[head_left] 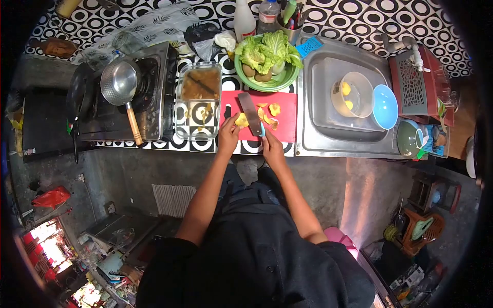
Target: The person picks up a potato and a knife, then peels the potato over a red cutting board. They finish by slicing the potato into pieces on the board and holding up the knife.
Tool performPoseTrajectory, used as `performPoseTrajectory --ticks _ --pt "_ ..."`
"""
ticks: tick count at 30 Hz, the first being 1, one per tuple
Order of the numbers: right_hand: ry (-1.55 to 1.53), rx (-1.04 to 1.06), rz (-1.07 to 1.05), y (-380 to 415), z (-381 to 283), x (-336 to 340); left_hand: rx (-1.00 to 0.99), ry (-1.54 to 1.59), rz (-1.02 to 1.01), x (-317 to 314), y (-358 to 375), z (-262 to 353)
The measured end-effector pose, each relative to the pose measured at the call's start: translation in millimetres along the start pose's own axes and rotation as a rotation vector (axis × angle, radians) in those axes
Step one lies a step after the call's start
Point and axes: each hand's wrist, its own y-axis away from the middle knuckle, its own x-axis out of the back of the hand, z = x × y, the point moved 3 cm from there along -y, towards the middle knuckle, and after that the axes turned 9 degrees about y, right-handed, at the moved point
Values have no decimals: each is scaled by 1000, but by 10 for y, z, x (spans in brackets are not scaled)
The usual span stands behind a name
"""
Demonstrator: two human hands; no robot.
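Observation:
On the red cutting board [288, 115], my left hand [228, 134] pinches a yellow piece of produce [241, 120] at the board's left side. My right hand [272, 149] is closed around a light blue handle [263, 130] at the near edge. A knife with a broad dark blade [248, 110] points away from me between the hands, its lower end beside that handle. Several yellow peel-like scraps [275, 109] lie right of the blade.
Left are a clear container [199, 84] with brown contents and a stove [154, 97] with a wooden-handled pan [120, 82]. Behind the board sits a green bowl [267, 87] of leafy greens. In the sink [308, 136] are a bowl [359, 100] with yellow pieces and a blue bowl [384, 107].

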Motion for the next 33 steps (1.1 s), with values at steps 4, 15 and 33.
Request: performPoseTrajectory --ticks 4,15,33 --pt "-11 -7 -17 -31 -36 10 -8 -18 8 -12 21 -41" --pt "9 26 23 -117 10 -35 -69 -38 30 -15 39 -93" --pt "-62 -22 -16 -171 -15 -101 -101 -134 120 -51 41 -107"
